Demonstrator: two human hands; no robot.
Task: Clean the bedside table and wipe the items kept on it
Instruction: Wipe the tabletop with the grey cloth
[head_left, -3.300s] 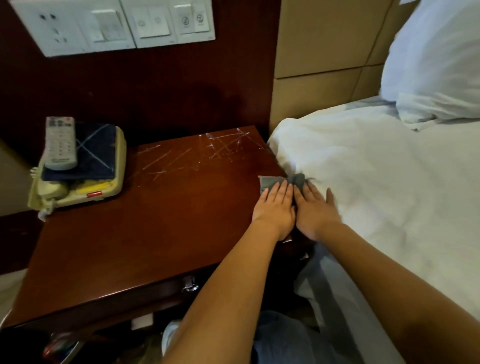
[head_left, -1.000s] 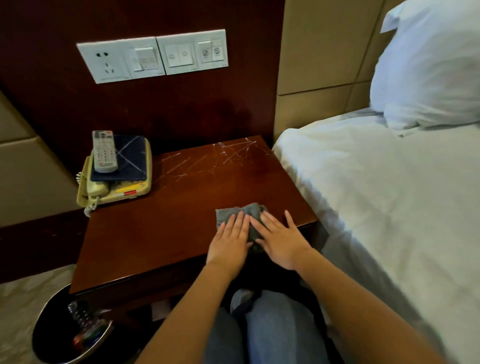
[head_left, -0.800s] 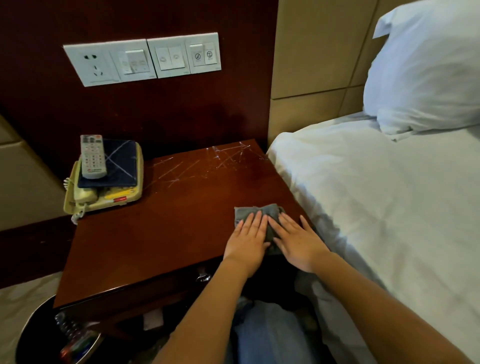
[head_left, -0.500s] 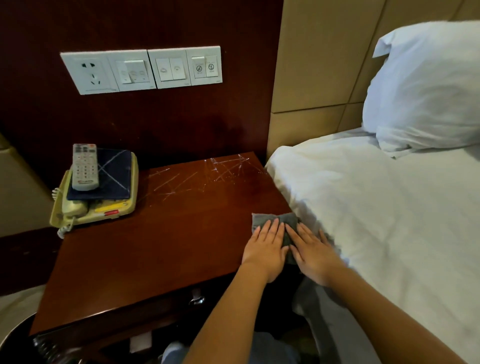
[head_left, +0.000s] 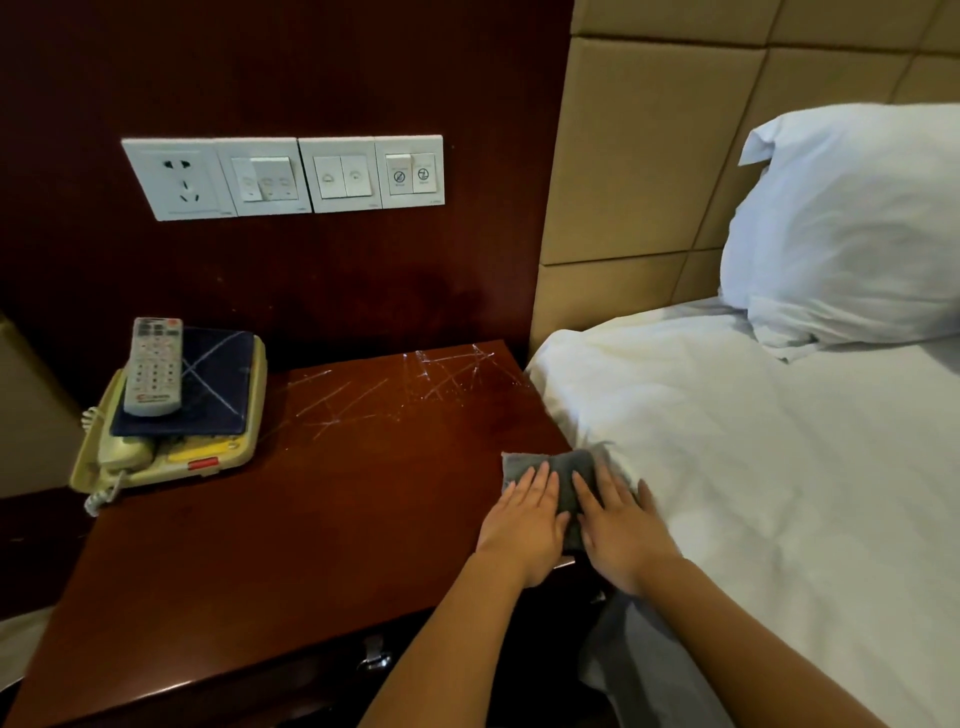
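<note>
Small folded grey cloth (head_left: 563, 467) lay at the right front edge of the dark red-brown wooden bedside table (head_left: 311, 519), right against the white bed sheet (head_left: 727, 441). My left hand (head_left: 524, 525) and right hand (head_left: 621, 530) were both flat on it, fingers straight, pressing down and gripping nothing. I used two palms for more wiping pressure, I'd judge. My right hand's outer side touched the sheet. White scratch-like streaks (head_left: 415, 384) at the table's back looked unwiped. Cream corded telephone (head_left: 218, 452) sat at the back left, with a dark blue square pad (head_left: 213, 395) on it and a grey-white remote control (head_left: 154, 366) on top, stacked probably to free the surface.
</note>
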